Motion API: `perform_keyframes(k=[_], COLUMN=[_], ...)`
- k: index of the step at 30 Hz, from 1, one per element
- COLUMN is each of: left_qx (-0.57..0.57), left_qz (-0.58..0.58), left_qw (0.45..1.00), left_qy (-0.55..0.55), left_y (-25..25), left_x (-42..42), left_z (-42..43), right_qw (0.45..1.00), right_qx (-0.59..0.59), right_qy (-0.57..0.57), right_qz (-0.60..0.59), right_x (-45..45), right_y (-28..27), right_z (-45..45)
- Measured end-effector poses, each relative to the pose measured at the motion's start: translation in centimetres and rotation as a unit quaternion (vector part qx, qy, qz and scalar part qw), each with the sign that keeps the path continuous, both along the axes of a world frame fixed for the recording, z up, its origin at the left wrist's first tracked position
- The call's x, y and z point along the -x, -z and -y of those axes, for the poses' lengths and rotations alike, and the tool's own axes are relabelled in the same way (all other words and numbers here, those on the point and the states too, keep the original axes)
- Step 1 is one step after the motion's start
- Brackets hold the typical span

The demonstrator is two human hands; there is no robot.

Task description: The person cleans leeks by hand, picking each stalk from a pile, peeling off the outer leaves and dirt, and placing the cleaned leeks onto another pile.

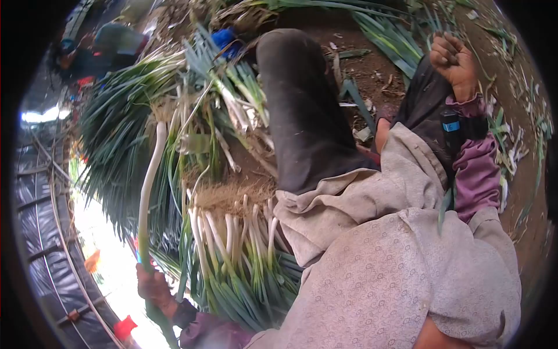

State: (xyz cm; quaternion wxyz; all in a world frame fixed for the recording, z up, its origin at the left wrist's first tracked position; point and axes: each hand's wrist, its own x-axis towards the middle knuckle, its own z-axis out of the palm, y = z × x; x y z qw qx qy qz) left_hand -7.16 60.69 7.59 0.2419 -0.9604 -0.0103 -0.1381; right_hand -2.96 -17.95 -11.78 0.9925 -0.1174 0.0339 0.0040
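My left hand (156, 289), at the lower left, is closed around the green part of a long leek (152, 186). The leek's white shaft points up, and its roots lie near the top of a leek pile. At the upper right my right hand (453, 60) is closed in a fist beside thin green leaves; what it holds, if anything, is hidden. Between my left hand and my legs lie trimmed-looking leeks (232, 232) with white shafts and a fringe of roots. Behind them spreads a big heap of dark green leaves (116, 125).
More leeks (232, 93) lie beside my bent knee (290, 52). Loose leaves (389, 43) and pale scraps litter the brown soil (378, 72). Black sheeting (43, 203) stands at the left edge. A blue object (225, 41) sits behind the leeks. Another person (102, 55) is at the upper left.
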Motion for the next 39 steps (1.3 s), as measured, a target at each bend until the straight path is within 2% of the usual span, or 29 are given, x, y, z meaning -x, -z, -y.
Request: perform_keyframes(k=[2,3,5,6,8,9,10,13,14,16,17,19,23,26,29,33,39], left_qx=[-0.130,-0.088,-0.069,-0.034,0.025,0.061,0.044,0.146,0.190,0.229,0.245,0.326,0.323,0.315,0.307,0.300,0.312], left_qz=[0.004,-0.008,0.010,-0.001,-0.025,-0.045,-0.019,-0.016,-0.045,-0.035,-0.032,-0.115,-0.163,-0.185,-0.202,-0.220,-0.229], left_qw=[0.990,0.995,0.997,0.999,0.999,0.997,0.999,0.989,0.980,0.972,0.967,0.938,0.929,0.926,0.923,0.919,0.908], left_qy=[-0.048,-0.052,-0.036,-0.030,-0.017,-0.007,0.020,0.027,-0.032,0.029,0.058,0.028,0.076,0.098,0.113,0.129,0.159], left_y=[-1.4,-1.7,-0.2,0.6,1.8,2.5,3.6,2.9,2.3,2.6,2.7,1.5,0.3,-0.6,-0.5,-0.6,-0.8], left_x=[3.0,3.9,4.8,4.8,4.0,3.5,2.8,0.2,-0.6,-2.1,-2.7,-3.0,-3.6,-3.9,-4.2,-4.3,-4.6], left_z=[-2.3,-2.6,-3.4,-3.1,-1.6,-1.5,-1.4,3.7,5.1,4.8,4.4,5.9,8.7,11.6,12.1,13.5,15.0], right_qw=[0.999,0.998,0.973,0.974,0.916,0.905,0.892,0.864,0.845,0.823,0.825,0.822,0.832,0.863,0.926,0.967,0.964], right_qx=[0.002,0.008,0.149,0.193,0.377,0.412,0.447,0.501,0.535,0.568,0.565,0.568,0.551,0.501,0.364,0.231,0.256], right_qy=[0.007,0.021,0.087,0.058,0.117,0.081,0.045,0.024,0.021,0.005,-0.008,-0.015,0.011,-0.008,-0.078,-0.095,-0.069], right_qz=[-0.049,-0.067,-0.154,-0.104,-0.071,-0.064,-0.057,-0.039,-0.013,0.017,0.020,0.023,0.064,0.058,0.061,-0.047,-0.019], right_x=[-0.8,-1.2,-1.7,-1.9,-1.4,-1.5,-1.5,-1.2,-1.1,-1.2,-1.3,-1.6,-3.1,-4.1,-5.7,-6.2,-5.5], right_y=[1.1,1.5,0.1,-0.3,-2.6,-3.3,-3.9,-5.2,-5.8,-6.8,-7.1,-8.1,-9.6,-11.0,-10.6,-10.9,-10.3], right_z=[-1.5,-1.6,-4.9,-6.8,-11.6,-12.5,-13.1,-15.6,-16.1,-17.0,-17.6,-18.7,-20.9,-21.7,-21.8,-21.8,-20.9])
